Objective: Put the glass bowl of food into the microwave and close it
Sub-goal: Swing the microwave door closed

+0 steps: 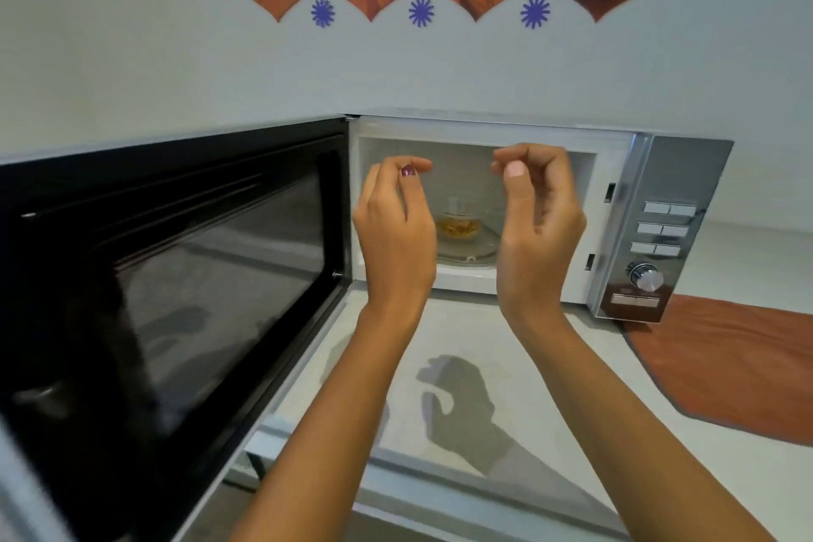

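Left hand (pixel 393 229): fingers curled loosely, thumb close to the forefinger, nothing between them. Right hand (pixel 539 224): same posture, fingers bent inward, thumb tip near the forefinger, empty. I hold both raised in front of the cavity mouth, apart from each other and touching no surface. I judge this to be the slack shape of hands that have let go of a load.

Bowl (pixel 457 224): seen in the gap between my hands, upright on the glass turntable (pixel 466 257), roughly central in the cavity, yellowish food in the bottom. It appears clear of the walls, so placement looks complete.

Door (pixel 176 277): swung wide to the left on its hinge, dark pane facing me, untouched. That leaves closing as the outstanding step. The left hand is the nearer one to the door; it would need to reach its outer edge and push it round.

Microwave (pixel 668 229): control panel at right, standing on the counter (pixel 462 343), partly on an orange cloth (pixel 726 365).
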Demonstrator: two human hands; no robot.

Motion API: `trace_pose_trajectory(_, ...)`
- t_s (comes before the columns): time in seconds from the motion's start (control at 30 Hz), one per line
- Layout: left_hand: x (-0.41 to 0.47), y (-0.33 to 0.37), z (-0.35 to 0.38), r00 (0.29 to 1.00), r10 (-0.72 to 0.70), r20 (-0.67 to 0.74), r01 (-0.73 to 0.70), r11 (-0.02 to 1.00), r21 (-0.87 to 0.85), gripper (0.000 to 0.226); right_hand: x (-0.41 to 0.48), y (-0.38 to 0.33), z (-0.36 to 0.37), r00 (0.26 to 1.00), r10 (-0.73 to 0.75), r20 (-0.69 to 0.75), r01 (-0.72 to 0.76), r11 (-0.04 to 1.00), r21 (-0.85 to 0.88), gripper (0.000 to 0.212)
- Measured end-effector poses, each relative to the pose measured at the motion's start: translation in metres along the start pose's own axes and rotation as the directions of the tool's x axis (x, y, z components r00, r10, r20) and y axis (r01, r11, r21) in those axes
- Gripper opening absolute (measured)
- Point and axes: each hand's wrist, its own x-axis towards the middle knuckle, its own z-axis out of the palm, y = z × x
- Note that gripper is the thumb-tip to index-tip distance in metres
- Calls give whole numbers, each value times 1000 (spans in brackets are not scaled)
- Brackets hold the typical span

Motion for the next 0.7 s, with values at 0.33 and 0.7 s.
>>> trace_pose_trajectory(0.33,-50,87,-118,897,433,-90,-384,864,326,19,-45,-86,45,972,-171,161,121,952,280,18)
trace_pose_trajectory(0.7,-43,103,-215,856,459,-236,-100,595,797,29,-88,-127,94,792,-172,585,-16,953,302,41)
